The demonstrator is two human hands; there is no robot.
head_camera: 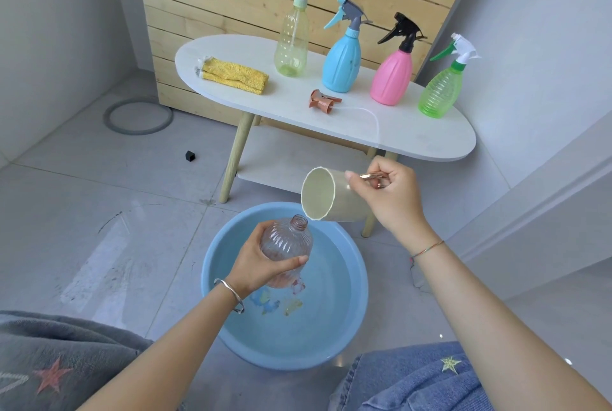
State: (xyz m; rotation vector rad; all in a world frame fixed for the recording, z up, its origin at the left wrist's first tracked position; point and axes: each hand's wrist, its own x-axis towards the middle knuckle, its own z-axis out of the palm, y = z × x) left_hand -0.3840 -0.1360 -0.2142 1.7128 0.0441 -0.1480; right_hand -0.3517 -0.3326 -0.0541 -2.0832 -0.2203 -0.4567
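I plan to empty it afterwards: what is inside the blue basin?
Seemingly water, plus blue, yellow and pink shapes on the bottom of the blue basin. The left hand and the clear bottle it grips cover part of that bottom.

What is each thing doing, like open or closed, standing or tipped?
Clear bottle: cap off, tilted, gripped by left hand over the basin.
Cup: tipped toward the bottle's neck, held by right hand.
Basin: on floor, seems to hold water.
Loose spray head: lying on the table.
Yellow bottle, blue bottle, pink bottle, green bottle: upright, heads on.
Yellow cloth: folded.
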